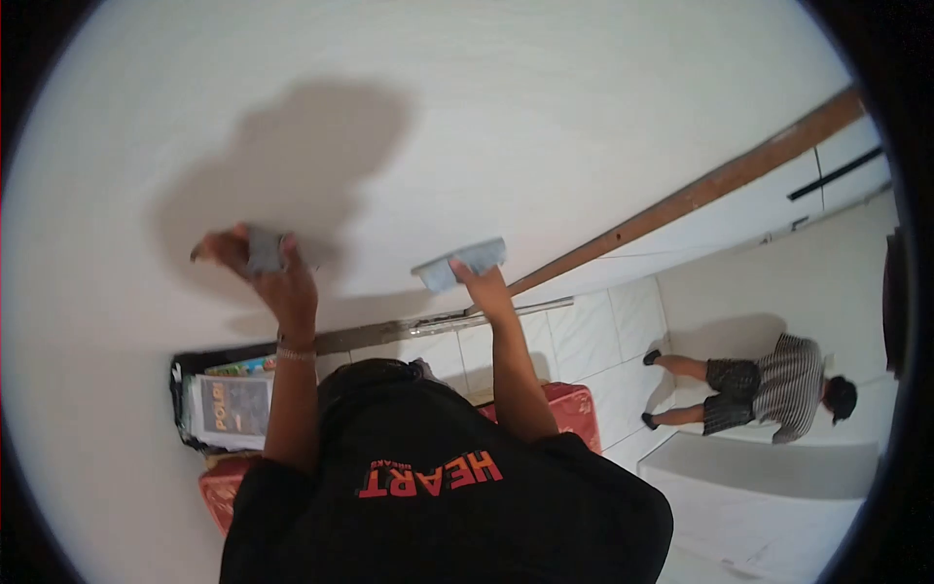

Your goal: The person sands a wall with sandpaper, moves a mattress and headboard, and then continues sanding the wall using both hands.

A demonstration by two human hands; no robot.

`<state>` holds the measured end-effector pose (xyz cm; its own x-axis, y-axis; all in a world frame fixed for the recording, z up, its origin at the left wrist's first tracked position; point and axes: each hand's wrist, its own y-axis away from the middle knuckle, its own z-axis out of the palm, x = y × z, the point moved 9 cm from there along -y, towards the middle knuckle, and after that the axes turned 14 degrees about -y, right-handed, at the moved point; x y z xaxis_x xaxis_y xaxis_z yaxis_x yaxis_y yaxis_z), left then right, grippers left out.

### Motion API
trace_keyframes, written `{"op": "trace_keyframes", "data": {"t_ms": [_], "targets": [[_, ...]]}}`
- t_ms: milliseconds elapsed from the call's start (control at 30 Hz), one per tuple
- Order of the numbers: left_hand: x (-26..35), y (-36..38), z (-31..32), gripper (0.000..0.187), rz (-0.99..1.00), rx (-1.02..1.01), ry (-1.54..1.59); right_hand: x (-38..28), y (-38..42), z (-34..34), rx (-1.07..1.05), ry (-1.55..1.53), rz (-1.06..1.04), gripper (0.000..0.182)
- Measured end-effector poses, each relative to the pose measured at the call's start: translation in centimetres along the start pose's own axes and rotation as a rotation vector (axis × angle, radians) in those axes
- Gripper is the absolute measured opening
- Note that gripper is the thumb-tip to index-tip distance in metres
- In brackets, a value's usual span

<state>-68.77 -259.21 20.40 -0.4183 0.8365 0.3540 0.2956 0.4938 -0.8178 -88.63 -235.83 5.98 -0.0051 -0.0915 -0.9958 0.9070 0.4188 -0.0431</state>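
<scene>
A white wall surface (545, 117) fills the upper part of the view. At its lower left, my left hand (287, 282) is raised with its fingers closed around a small grey block (265, 250), which casts a wide shadow on the wall. Farther right, my right hand (484, 290) grips a wide, flat grey scraper (467, 263) between thumb and fingers. The scraper's long edge lies close to the wall; whether it touches cannot be made out.
A brown wooden strip (681, 202) runs diagonally to the right. Below my left hand, a black-rimmed box (185, 409) holds papers. Red patterned cushions (574, 409) lie beneath my arms. Another person (783, 380) in a striped shirt stands at the right on pale tiles (584, 341).
</scene>
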Motion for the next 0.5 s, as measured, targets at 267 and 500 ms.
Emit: {"op": "trace_keyframes", "data": {"t_ms": [267,500], "targets": [[-5.0,-3.4,-3.7,0.063,-0.225,0.175,-0.010,-0.8,2.4,-10.5,0.639,0.015,-0.169,0.036],[-3.1,-6.5,-4.7,0.055,-0.069,0.331,-0.196,-2.4,0.0,-12.2,0.830,0.356,-0.176,0.046]]}}
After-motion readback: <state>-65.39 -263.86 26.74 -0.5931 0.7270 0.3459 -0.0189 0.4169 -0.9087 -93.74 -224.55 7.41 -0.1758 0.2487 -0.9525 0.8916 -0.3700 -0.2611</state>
